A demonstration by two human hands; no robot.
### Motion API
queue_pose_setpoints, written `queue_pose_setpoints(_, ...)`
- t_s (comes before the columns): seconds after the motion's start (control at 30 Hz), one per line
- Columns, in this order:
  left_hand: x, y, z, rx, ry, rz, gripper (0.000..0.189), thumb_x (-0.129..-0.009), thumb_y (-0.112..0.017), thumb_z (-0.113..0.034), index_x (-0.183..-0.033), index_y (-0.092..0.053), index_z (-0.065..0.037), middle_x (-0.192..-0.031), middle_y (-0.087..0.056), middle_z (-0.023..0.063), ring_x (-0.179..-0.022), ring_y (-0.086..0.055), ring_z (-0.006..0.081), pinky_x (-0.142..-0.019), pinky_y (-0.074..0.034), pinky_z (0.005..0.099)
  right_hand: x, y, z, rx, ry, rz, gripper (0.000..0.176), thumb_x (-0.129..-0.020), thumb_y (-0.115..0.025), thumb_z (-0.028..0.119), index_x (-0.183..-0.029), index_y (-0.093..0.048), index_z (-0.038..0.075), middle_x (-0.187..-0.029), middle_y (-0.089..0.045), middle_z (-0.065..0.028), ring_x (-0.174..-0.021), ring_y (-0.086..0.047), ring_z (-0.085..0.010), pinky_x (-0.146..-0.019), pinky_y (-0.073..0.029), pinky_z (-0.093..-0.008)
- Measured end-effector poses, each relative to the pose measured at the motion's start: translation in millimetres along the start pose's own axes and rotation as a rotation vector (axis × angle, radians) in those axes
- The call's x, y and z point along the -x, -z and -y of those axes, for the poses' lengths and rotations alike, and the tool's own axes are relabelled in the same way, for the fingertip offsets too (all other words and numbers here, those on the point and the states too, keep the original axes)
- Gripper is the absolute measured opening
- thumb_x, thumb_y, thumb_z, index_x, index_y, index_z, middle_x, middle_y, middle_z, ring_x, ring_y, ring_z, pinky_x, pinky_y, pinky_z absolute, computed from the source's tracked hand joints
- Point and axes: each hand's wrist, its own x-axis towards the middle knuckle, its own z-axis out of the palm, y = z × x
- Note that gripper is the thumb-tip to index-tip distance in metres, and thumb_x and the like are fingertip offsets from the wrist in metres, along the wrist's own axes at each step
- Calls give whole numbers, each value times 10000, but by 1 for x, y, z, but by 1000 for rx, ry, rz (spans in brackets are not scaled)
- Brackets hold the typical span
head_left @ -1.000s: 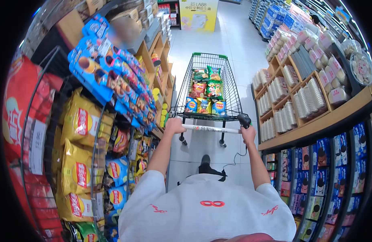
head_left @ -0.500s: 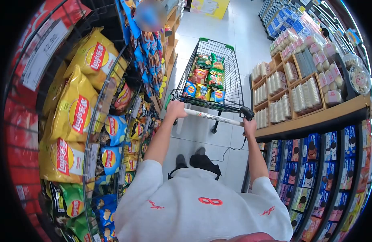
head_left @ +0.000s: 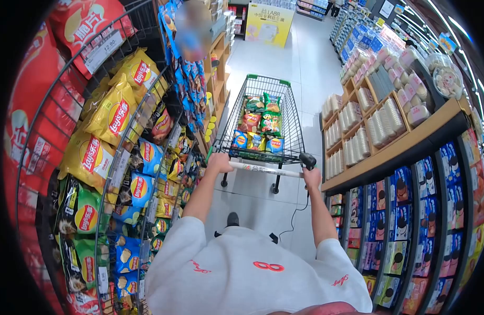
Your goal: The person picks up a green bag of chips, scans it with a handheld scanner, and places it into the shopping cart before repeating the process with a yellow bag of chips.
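A wire shopping cart with green corners stands in front of me. My left hand is closed around the left end of its white handle bar. At the bar's right end, my right hand is wrapped round the handle, just below a black device with a hanging black cable. Inside the cart lie several snack bags in rows, among them a yellow bag, a blue bag and a red bag.
Wire racks of yellow chip bags and red bags line my left. Along my right runs a wooden compartment shelf of pale packs, with boxed snacks beneath. A yellow sign stands ahead on the tiled floor.
My view has tilted up, so the cart and both hands sit lower and the yellow sign shows more fully. The left racks have shifted in view. Both hands keep their hold on the handle.
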Motion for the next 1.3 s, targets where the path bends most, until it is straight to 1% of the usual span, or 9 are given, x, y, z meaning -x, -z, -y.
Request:
queue_pose_setpoints(0.07, 20, -4, -8, -22, 10, -19, 399, -649, -714, -397, -918, -789, -114, -951, -743, 167, -938, -713, 317, -863, -555, 407, 14, 5, -7, -15, 18, -20, 326, -714, -696, 326, -845, -732, 29, -820, -716, -213, -841, -690, -409, -846, -514, -479)
queue_pose_setpoints(0.2, 48, -28, -15, -63, 26, -44, 459, -639, -732, -465, -930, -789, -114, -976, -739, 180, -937, -714, 335, -871, -561, 423, 34, 10, -44, -31, 101, -20, 355, -750, -684, 353, -928, -731, 49, -868, -705, -228, -875, -669, -433, -800, -515, -486)
queue_pose_setpoints(0.37, 107, -55, -43, -108, 25, -33, 457, -671, -720, -488, -928, -789, -116, -936, -743, 168, -902, -718, 332, -850, -569, 428, 70, 33, -81, -56, 151, -28, 334, -750, -678, 343, -872, -728, 36, -825, -706, -205, -844, -668, -420, -810, -505, -484)
queue_pose_setpoints(0.4, 110, -57, -37, -98, 19, -36, 448, -672, -718, -483, -921, -789, -118, -923, -743, 166, -892, -718, 333, -843, -570, 429, 77, 30, -76, -75, 151, -61, 303, -738, -683, 333, -797, -743, 42, -801, -708, -197, -817, -671, -392, -821, -452, -453)
queue_pose_setpoints(0.57, 161, -76, -67, -129, 48, -40, 412, -670, -715, -460, -891, -788, -120, -869, -740, 164, -854, -717, 343, -818, -569, 432, 108, 54, -105, -86, 163, -58, 290, -757, -665, 329, -790, -740, 51, -803, -708, -189, -819, -669, -377, -837, -438, -434)
queue_pose_setpoints(0.7, 181, -95, -66, -89, 43, -35, 404, -670, -710, -445, -894, -787, -118, -870, -738, 169, -864, -715, 352, -823, -564, 433, 127, 60, -118, -83, 169, -96, 276, -767, -651, 314, -780, -737, 52, -802, -707, -185, -820, -667, -368, -860, -428, -427)
queue_pose_setpoints(1.03, 239, -114, -85, -126, 60, -8, 441, -675, -719, -459, -985, -788, -154, -944, -744, 163, -909, -712, 343, -852, -558, 425, 181, 86, -145, -66, 130, -96, 279, -769, -640, 299, -788, -735, 38, -819, -711, -188, -839, -671, -365, -881, -434, -429)
queue_pose_setpoints(1.13, 253, -119, -80, -109, 52, -34, 435, -674, -719, -461, -971, -792, -152, -934, -745, 160, -908, -713, 339, -851, -559, 422, 199, 87, -150, -74, 151, -140, 296, -763, -655, 317, -833, -734, 41, -804, -702, -212, -846, -670, -406, -858, -487, -463)
queue_pose_setpoints(1.3, 291, -134, -66, -73, 12, -54, 425, -668, -716, -432, -944, -789, -117, -924, -736, 185, -892, -711, 352, -827, -564, 433, 244, 92, -160, -38, 83, -116, 337, -757, -663, 351, -859, -739, 38, -834, -710, -203, -864, -672, -402, -870, -481, -463)
